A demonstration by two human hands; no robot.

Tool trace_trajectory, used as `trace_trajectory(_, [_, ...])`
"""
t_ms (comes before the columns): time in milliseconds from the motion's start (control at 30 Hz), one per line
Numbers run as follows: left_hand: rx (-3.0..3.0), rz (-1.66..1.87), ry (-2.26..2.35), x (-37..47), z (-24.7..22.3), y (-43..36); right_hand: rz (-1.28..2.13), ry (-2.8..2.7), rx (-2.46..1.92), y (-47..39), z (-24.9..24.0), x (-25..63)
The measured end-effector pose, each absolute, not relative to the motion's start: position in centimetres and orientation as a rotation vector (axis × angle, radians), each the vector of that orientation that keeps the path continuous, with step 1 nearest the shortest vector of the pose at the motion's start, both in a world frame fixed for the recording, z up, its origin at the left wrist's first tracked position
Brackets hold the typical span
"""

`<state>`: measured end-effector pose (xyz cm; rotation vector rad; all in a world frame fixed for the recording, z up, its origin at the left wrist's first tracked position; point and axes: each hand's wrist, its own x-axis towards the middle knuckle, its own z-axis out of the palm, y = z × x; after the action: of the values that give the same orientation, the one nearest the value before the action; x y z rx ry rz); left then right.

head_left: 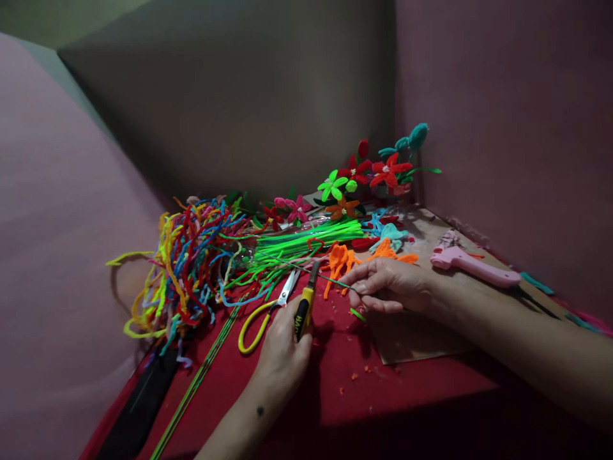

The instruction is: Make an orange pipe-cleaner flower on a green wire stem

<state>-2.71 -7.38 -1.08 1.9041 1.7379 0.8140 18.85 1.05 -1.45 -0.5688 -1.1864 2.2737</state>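
Observation:
My left hand is closed around the yellow-and-black handle of a hand tool. Its dark metal end points away from me, and I cannot tell whether it is a knife or pliers. My right hand pinches the end of a thin dark green wire stem, which runs leftward past the tool's tip. Yellow-handled scissors lie beside my left hand. Orange pipe-cleaner petals lie just beyond my right fingers, and a short green piece is below them.
A tangled heap of coloured pipe cleaners is at left, with a green bundle mid-table. Finished flowers stand at the back. A pink glue gun lies on cardboard at right. Green wires lie front left.

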Motion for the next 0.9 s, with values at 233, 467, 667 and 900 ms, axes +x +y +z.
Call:
trace_trajectory(233, [1.945, 0.794, 1.780, -2.43, -0.67, -7.82, 2.258, -1.232, -0.548, 1.01, -1.67, 19.23])
trace_trajectory(467, [1.937, 0.752, 1.734, -1.96, -0.31, -8.24, 2.262, -1.234, -0.531, 0.92, -1.73, 19.18])
trace_trajectory(667, [1.951, 0.759, 1.729, -2.11, -0.35, -8.22, 2.264, -1.210, -0.568, 0.81, -1.58, 19.06])
trace_trajectory(900, [1.870, 0.803, 1.690, -1.84, -0.31, -7.81, 2.297, -1.215, -0.485, 0.88, -1.52, 19.25])
